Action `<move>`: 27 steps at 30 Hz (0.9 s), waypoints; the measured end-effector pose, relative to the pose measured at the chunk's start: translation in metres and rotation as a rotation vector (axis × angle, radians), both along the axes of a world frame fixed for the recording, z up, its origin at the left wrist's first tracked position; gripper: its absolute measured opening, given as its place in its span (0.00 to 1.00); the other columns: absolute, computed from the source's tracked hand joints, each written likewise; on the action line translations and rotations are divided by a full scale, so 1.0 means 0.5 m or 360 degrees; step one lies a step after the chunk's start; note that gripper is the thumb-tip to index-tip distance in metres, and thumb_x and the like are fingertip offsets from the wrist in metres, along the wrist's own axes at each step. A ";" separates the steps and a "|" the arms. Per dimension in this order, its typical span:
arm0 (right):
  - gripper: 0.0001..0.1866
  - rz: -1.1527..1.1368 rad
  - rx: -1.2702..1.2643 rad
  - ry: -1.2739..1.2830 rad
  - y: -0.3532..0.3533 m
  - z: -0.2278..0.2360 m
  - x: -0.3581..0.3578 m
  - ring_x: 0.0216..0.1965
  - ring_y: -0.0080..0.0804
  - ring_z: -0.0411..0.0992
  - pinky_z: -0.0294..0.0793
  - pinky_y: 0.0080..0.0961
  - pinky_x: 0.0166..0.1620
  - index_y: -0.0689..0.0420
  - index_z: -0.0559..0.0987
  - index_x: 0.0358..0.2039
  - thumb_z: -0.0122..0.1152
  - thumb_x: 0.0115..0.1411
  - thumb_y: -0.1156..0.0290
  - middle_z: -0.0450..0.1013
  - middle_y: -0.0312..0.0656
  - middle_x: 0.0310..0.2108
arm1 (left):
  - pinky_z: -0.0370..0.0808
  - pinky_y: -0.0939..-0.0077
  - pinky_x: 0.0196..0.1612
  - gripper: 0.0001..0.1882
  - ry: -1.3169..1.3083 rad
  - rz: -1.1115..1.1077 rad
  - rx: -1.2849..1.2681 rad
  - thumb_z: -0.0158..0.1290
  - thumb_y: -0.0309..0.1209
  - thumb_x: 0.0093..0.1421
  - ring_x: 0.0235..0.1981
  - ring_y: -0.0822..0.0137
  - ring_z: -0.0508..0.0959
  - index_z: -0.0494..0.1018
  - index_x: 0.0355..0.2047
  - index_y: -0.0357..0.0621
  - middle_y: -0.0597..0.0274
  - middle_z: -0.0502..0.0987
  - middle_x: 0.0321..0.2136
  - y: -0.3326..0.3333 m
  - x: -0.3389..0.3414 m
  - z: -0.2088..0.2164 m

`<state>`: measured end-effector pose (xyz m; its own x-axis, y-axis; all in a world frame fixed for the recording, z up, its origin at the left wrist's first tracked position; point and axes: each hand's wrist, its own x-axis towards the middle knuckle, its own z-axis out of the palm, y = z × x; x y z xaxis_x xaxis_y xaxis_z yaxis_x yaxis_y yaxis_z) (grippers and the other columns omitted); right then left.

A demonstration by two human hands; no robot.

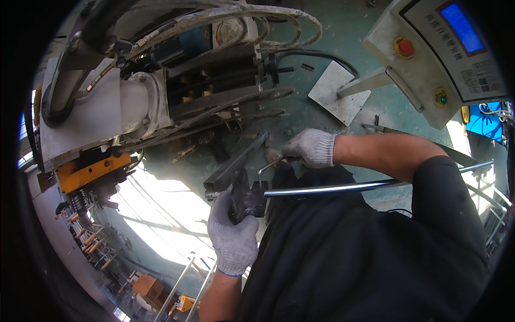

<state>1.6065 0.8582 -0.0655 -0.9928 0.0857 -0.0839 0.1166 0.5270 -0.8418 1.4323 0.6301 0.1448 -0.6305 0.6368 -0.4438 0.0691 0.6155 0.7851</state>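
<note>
Black block [251, 199], partly hidden, in left hand [232, 239]; bent rod [269, 165] in right hand [311, 148]

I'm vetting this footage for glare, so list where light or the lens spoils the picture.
Head view: sunlight burns out patches of floor beside the left hand; a bright streak runs along the metal bar. Head view: the dark metal part in that hand shows little detail. Head view: black fisheye corners, and the control panel looks bowed.
</note>
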 end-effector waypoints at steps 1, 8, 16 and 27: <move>0.08 -0.0014 0.0008 -0.0009 -0.001 0.013 0.000 0.43 0.64 0.85 0.82 0.59 0.48 0.52 0.84 0.45 0.71 0.68 0.67 0.85 0.53 0.37 | 0.80 0.65 0.47 0.22 -0.0005 0.0003 -0.0008 0.61 0.22 0.56 0.39 0.59 0.81 0.81 0.53 0.31 0.52 0.81 0.39 0.000 0.000 0.000; 0.11 -0.0087 0.0053 -0.0542 0.013 0.243 0.075 0.41 0.61 0.86 0.84 0.57 0.45 0.52 0.88 0.51 0.69 0.71 0.67 0.86 0.53 0.35 | 0.81 0.64 0.50 0.23 -0.0015 0.0026 0.0025 0.61 0.22 0.56 0.41 0.60 0.83 0.82 0.53 0.29 0.52 0.83 0.40 0.001 -0.002 -0.007; 0.23 -0.0636 0.0146 -0.0453 -0.057 0.385 0.081 0.34 0.57 0.88 0.88 0.51 0.40 0.56 0.86 0.61 0.76 0.69 0.63 0.88 0.52 0.33 | 0.82 0.62 0.51 0.22 -0.0008 0.0031 0.0107 0.62 0.25 0.59 0.44 0.55 0.85 0.83 0.53 0.28 0.46 0.84 0.41 0.007 0.005 -0.006; 0.17 -0.1397 0.0609 -0.0343 -0.211 0.447 0.051 0.48 0.51 0.90 0.88 0.46 0.53 0.60 0.88 0.58 0.76 0.71 0.70 0.89 0.55 0.45 | 0.87 0.60 0.61 0.29 0.0403 -0.0225 0.0293 0.73 0.32 0.68 0.55 0.55 0.88 0.80 0.67 0.33 0.44 0.84 0.59 -0.209 -0.207 0.047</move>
<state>1.6322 0.7526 0.1581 -0.5299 0.8453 -0.0686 0.7287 0.4125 -0.5468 1.3286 0.5257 0.1685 -0.6059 0.7806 -0.1538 0.3503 0.4353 0.8293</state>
